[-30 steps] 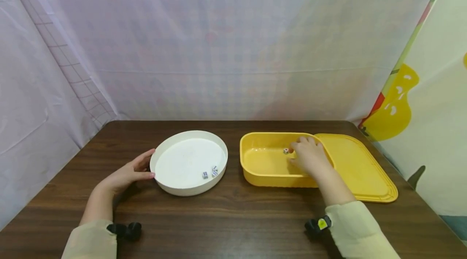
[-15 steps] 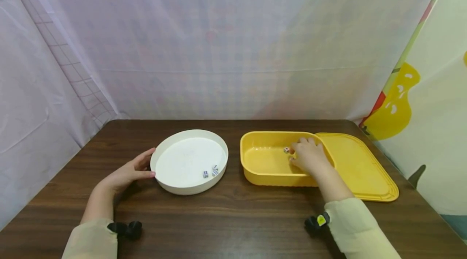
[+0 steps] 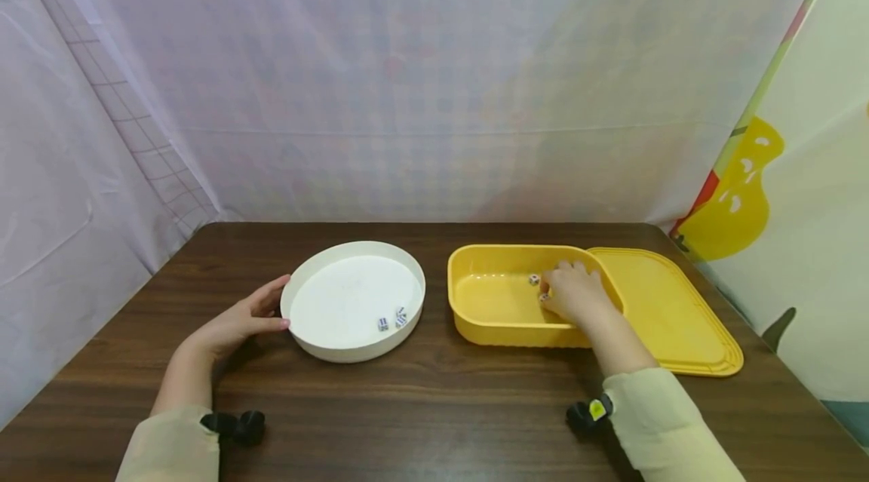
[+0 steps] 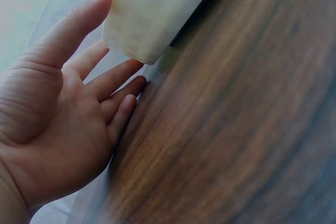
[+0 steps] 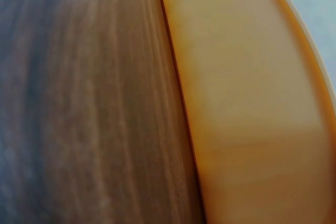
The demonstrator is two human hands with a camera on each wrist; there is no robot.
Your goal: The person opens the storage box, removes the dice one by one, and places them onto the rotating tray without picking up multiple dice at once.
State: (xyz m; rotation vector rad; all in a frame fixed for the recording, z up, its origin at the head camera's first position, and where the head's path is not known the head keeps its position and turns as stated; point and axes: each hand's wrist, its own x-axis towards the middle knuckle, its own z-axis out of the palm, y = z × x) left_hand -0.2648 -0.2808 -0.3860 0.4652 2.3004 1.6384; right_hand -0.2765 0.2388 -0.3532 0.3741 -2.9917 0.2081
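Left hand point(image 3: 237, 327): standing at the left side of a round white tray point(image 3: 346, 350); thumb and fingers being apart, the grip is clamping on nothing; the tips are touching or nearly touching the tray's outer wall.

White tray: sitting flat on the dark wood-grain tabletop point(image 3: 421, 422), left of the middle; holding small white dice with blue markings near its right wall. One blue-marked die point(image 3: 383, 323) is lying just left of a close cluster of blue-marked dice point(image 3: 400, 317), the number in the cluster being too small to tell.

Right hand point(image 3: 575, 292): reaching down over the near right part of a yellow box point(image 3: 509, 336), fingers bending downward inside it. Its fingertips are meeting at a small light die point(image 3: 544, 298); whether the grip is pinching it, one cannot tell. The right wrist view is showing only box wall and wood.

Second light die point(image 3: 534, 280): lying on the floor of the yellow box, just beyond the fingertips, with dark and red spots.

Yellow lid point(image 3: 672, 308): lying flat at the right of the box, the box's right end covering part of it from view.

Sleeves point(image 3: 668, 422): pale, both forearms wearing them, a black wrist device point(image 3: 589, 415) showing beside each cuff.

Backdrop: a pale checked curtain point(image 3: 434, 90) hanging behind the tabletop.
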